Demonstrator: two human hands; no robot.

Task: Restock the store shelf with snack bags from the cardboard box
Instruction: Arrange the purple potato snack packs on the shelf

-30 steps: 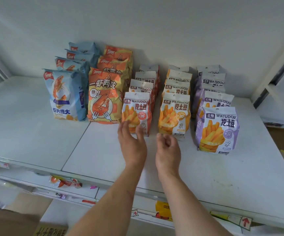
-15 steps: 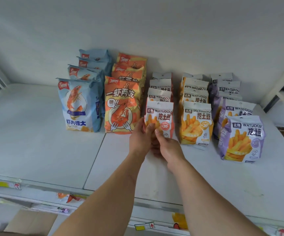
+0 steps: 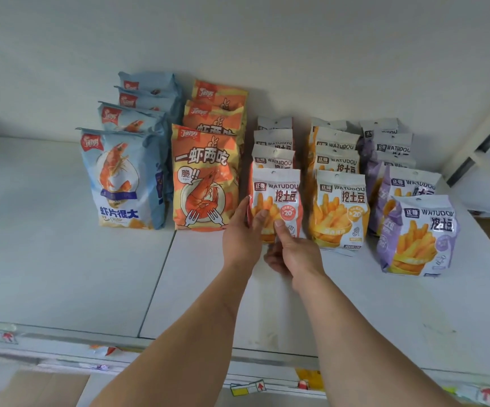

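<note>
Five rows of snack bags stand on the white shelf (image 3: 61, 274). Both hands are at the front red-orange potato-stick bag (image 3: 282, 195). My left hand (image 3: 242, 233) grips its lower left edge, thumb on the front. My right hand (image 3: 293, 251) pinches its bottom, thumb on the front, fingers curled underneath. Left of it stand the orange shrimp bags (image 3: 202, 183) and the blue shrimp-chip bags (image 3: 117, 180). To its right are the yellow potato-stick bags (image 3: 340, 210) and the purple potato-stick bags (image 3: 420, 233).
The shelf's front edge (image 3: 179, 356) carries price tags with red arrows. A cardboard box corner (image 3: 41, 389) shows at the bottom left, below the shelf. A white upright (image 3: 478, 142) bounds the shelf on the right. Bare shelf surface lies left of the blue bags.
Both hands reached forward from the shelf's middle to the front red-orange potato-stick bag and took hold of its lower part. The view shifted left and closer.
</note>
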